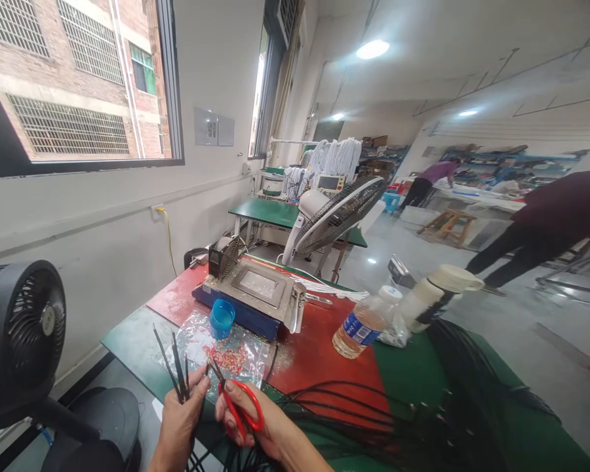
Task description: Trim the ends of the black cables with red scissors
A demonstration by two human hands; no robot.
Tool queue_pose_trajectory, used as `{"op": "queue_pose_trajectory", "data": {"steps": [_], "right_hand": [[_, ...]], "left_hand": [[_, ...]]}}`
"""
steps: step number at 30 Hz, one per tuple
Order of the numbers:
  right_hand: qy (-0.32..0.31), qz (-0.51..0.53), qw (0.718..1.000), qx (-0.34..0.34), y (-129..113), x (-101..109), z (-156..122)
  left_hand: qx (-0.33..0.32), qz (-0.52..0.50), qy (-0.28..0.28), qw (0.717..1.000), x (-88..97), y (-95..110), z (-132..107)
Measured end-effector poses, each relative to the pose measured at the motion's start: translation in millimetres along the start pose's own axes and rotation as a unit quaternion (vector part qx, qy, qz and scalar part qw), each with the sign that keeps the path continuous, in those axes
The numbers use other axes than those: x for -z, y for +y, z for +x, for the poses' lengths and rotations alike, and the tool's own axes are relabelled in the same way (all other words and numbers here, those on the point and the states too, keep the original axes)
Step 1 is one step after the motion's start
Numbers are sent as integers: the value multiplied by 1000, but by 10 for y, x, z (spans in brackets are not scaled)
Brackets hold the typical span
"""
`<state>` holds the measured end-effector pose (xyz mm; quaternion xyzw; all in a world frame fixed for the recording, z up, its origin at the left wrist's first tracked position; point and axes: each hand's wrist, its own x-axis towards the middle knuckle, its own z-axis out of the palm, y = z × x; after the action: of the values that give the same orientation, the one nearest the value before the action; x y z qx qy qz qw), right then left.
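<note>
My left hand is closed around several black cables, whose ends stick up past the fingers. In my right hand is a pair of red-handled scissors, with the fingers around the handles. The blades point up and left, close to a cable end at my left fingertips. Whether they touch it I cannot tell. Just beyond both hands, many small red and yellowish bits lie on a clear plastic bag. A blue round container stands on that bag.
A blue-based metal device sits behind the bag. To its right stand a bottle of liquid and a large jug. Black cables spread over the table's right side. A black fan is at left. Two people are farther back.
</note>
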<state>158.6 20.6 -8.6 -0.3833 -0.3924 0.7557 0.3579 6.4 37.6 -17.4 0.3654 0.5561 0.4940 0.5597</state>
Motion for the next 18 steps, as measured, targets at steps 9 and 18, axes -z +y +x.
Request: {"op": "queue_pose_trajectory", "data": {"steps": [9,18], "right_hand": [[-25,67,997,-13,58,0,21],[41,-68,994,74,89,-77,37]], "left_hand": [[1,2,-58,998,68,-61,77],[-6,18,-47,999,29,-63,27]]}}
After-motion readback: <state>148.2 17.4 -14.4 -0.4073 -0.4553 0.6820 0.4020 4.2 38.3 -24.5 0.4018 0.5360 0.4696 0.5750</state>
